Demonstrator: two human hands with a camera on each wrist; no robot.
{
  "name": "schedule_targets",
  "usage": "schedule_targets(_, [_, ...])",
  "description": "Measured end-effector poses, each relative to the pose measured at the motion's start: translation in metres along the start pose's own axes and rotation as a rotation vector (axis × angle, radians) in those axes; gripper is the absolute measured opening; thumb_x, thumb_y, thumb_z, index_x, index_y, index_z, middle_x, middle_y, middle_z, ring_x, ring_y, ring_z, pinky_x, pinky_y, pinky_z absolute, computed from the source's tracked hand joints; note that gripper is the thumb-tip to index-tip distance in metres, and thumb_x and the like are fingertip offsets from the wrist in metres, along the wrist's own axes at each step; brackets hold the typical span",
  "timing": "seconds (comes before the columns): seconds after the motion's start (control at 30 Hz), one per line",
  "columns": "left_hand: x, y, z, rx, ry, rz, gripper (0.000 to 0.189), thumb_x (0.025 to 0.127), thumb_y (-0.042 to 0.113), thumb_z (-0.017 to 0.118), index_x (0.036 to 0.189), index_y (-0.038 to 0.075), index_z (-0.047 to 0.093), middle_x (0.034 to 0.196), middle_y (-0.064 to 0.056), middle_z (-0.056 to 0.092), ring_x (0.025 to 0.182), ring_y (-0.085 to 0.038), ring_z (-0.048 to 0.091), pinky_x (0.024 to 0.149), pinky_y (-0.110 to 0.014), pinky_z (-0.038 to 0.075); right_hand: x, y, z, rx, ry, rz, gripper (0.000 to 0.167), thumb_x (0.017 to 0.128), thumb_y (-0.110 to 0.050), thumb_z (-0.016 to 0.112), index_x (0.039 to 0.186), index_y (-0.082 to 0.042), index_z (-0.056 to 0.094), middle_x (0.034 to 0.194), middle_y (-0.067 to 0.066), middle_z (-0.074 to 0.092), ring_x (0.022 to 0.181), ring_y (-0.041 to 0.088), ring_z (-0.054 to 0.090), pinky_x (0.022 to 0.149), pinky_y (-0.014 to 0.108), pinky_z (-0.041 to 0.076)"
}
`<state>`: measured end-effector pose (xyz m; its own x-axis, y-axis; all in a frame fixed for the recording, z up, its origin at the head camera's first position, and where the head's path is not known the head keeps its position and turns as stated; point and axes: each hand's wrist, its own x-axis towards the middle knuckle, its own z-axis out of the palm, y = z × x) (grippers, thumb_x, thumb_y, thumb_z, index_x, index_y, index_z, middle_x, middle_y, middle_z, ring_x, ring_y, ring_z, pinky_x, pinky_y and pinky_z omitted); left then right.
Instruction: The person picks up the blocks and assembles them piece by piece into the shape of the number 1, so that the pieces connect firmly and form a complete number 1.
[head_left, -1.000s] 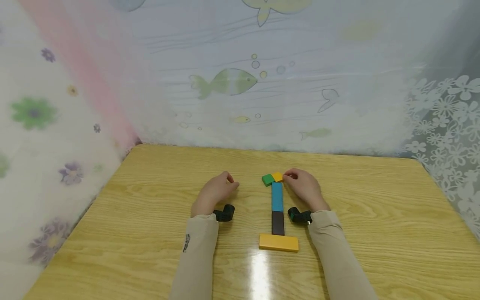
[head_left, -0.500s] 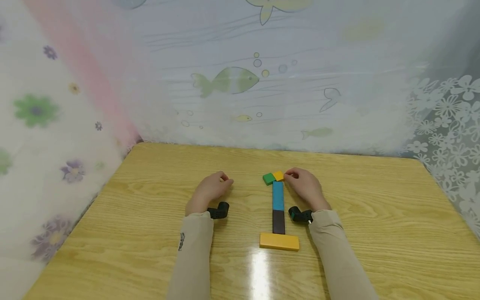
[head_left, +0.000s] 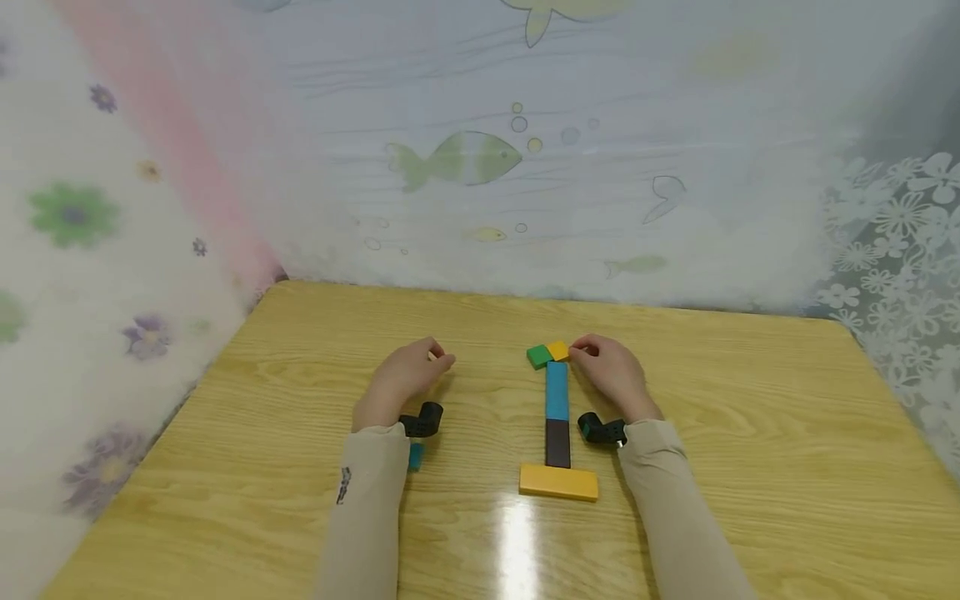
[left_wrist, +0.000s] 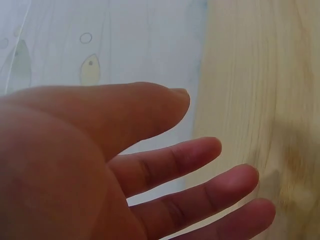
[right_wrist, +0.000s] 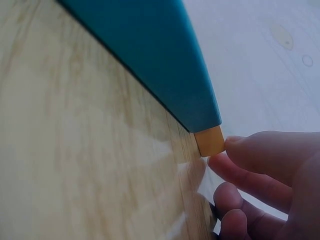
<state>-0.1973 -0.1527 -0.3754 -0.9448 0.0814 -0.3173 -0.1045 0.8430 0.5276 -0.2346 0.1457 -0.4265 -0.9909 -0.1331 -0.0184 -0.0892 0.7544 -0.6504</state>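
Note:
My right hand [head_left: 609, 371] rests at the right corner of a small yellow block [head_left: 558, 351], pinching it with the thumb and forefinger. In the right wrist view the thumb tip meets the side of the yellow block [right_wrist: 210, 142], and the other fingers curl below. A small green block [head_left: 539, 357] sits against its left side. Below them a long blue block [head_left: 557, 390], a dark brown block [head_left: 558, 442] and a wide yellow-orange block [head_left: 558, 482] form a column with a crossbar. My left hand [head_left: 405, 373] is over the table to the left, fingers loosely bent, holding nothing.
A teal block [head_left: 415, 457] shows partly from under the left sleeve [head_left: 367, 492]. The wooden table [head_left: 750, 433] ends at a printed curtain [head_left: 450, 83] behind and at the left. Each wrist carries a black camera [head_left: 425, 419].
My left hand has moved left, away from the blocks, and a teal block has come into view beside its sleeve. My right hand stays at the small yellow block.

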Motion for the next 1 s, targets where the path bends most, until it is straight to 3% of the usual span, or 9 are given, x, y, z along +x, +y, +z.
schedule_targets(0.27, [-0.022, -0.003, -0.006, 0.132, 0.009, 0.013, 0.030, 0.091, 0.041, 0.046, 0.105, 0.016, 0.055, 0.064, -0.002, 0.053, 0.055, -0.018, 0.045, 0.052, -0.032, 0.036, -0.001, 0.002, -0.002, -0.012, -0.004, -0.004, 0.032, 0.091, -0.038, 0.047, 0.109, -0.015, 0.061, 0.109, 0.008, 0.058, 0.098, 0.027, 0.053, 0.081, 0.043, 0.040])
schedule_targets(0.47, [-0.035, -0.008, 0.002, 0.254, 0.001, 0.043, 0.031, 0.091, 0.042, 0.047, 0.101, 0.013, 0.055, 0.064, 0.001, 0.052, 0.052, -0.016, 0.046, 0.049, -0.030, 0.036, -0.001, 0.000, -0.001, -0.010, -0.007, -0.001, 0.031, 0.091, -0.038, 0.048, 0.108, -0.015, 0.061, 0.110, 0.009, 0.058, 0.098, 0.028, 0.053, 0.081, 0.043, 0.040])
schedule_targets(0.63, [-0.048, -0.015, 0.006, 0.279, 0.017, 0.062, 0.035, 0.090, 0.045, 0.046, 0.094, 0.012, 0.054, 0.062, 0.000, 0.050, 0.051, -0.016, 0.045, 0.048, -0.030, 0.035, 0.000, -0.002, 0.000, -0.009, -0.009, 0.003, 0.031, 0.091, -0.038, 0.048, 0.108, -0.016, 0.061, 0.110, 0.009, 0.058, 0.098, 0.028, 0.053, 0.081, 0.043, 0.039])
schedule_targets(0.8, [-0.062, -0.016, 0.005, 0.287, -0.013, 0.042, 0.041, 0.086, 0.053, 0.047, 0.088, 0.013, 0.051, 0.059, -0.001, 0.050, 0.047, -0.017, 0.044, 0.044, -0.031, 0.034, 0.000, -0.003, -0.001, -0.009, -0.006, 0.000, 0.031, 0.091, -0.038, 0.048, 0.108, -0.016, 0.061, 0.110, 0.009, 0.058, 0.098, 0.028, 0.053, 0.081, 0.043, 0.039])
schedule_targets(1.0, [-0.068, -0.014, 0.006, 0.321, -0.037, 0.039, 0.051, 0.078, 0.064, 0.049, 0.086, 0.014, 0.053, 0.060, -0.001, 0.051, 0.048, -0.017, 0.047, 0.044, -0.031, 0.034, -0.002, -0.002, -0.001, -0.013, 0.000, -0.003, 0.031, 0.091, -0.037, 0.048, 0.109, -0.015, 0.061, 0.110, 0.009, 0.058, 0.097, 0.028, 0.053, 0.081, 0.043, 0.040])
